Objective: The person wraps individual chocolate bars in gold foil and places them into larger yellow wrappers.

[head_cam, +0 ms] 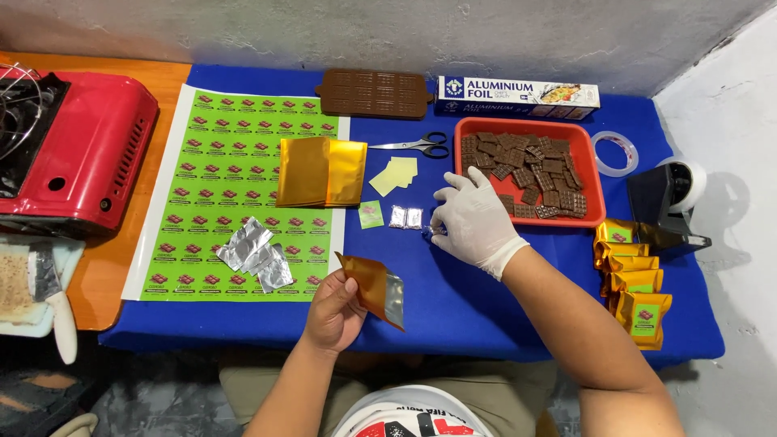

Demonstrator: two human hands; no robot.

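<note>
My left hand [333, 311] is bare and holds an open gold pouch [374, 287] with a silver inside, above the near edge of the blue cloth [453, 299]. My right hand [473, 218], in a white glove, rests on the cloth with its fingers closed on a small foil-wrapped piece; how it grips is partly hidden. Two foil-wrapped pieces [405, 217] lie just left of it, beside a small green sticker [371, 214]. A red tray [599, 190] of brown chocolate pieces stands right behind that hand.
A green sticker sheet [243, 146] with foil squares [255, 252] lies left. Gold pouches [321, 171], scissors [414, 146], yellow slips [395, 175], a brown mould [374, 92], a foil box [518, 97], a tape ring [615, 153], a dispenser [668, 202], filled packs [635, 283], a red stove [77, 150].
</note>
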